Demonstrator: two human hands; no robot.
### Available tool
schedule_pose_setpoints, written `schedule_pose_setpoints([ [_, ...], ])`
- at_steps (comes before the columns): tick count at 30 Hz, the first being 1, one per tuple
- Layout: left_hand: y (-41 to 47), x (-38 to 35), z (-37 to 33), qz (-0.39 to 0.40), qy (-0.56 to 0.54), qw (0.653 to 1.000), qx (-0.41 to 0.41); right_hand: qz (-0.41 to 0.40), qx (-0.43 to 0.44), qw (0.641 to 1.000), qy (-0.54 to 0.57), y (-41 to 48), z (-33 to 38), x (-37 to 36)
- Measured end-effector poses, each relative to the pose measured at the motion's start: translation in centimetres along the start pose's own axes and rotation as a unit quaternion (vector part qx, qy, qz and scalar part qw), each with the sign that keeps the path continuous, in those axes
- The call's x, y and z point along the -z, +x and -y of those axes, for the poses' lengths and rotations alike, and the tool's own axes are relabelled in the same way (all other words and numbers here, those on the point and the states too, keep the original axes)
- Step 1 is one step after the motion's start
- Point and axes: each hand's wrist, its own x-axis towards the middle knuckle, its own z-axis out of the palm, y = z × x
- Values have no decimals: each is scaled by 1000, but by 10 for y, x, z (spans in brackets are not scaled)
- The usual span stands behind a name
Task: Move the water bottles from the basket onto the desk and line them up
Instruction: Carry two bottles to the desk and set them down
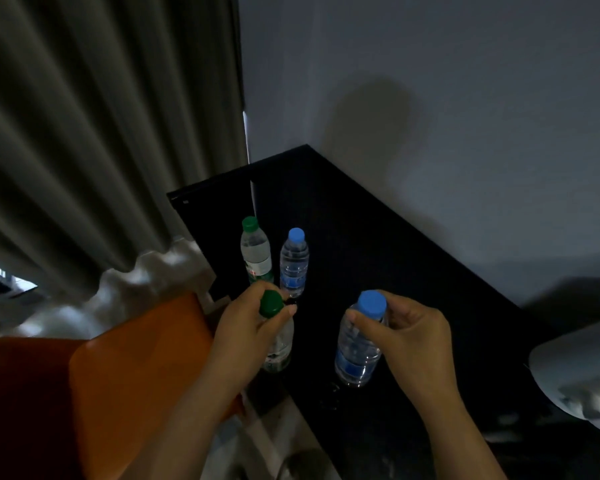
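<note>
Two bottles stand upright on the black desk (378, 244): a green-capped bottle (255, 252) at the back left and a blue-capped bottle (294, 263) just right of it. My left hand (246, 327) grips the neck of a second green-capped bottle (278, 344) near the desk's left edge. My right hand (406, 337) holds a second blue-capped bottle (355, 351) by its neck, its base at or just above the desk. No basket shows in this view.
An orange chair (136, 375) sits left of the desk. Grey curtains (94, 140) hang at the left, a white wall (465, 116) behind the desk. A pale rounded object (575, 368) rests at the desk's right end.
</note>
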Motion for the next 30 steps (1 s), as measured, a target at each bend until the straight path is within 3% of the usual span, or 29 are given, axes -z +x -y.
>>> schedule_pose_setpoints([
  [15,75,-24,51,105,30,994,23,-36,-16,999,-21,36,-22,-8],
  [30,101,-25,82,82,28,996,-14,-48,-19,998,-18,56,-41,-34],
])
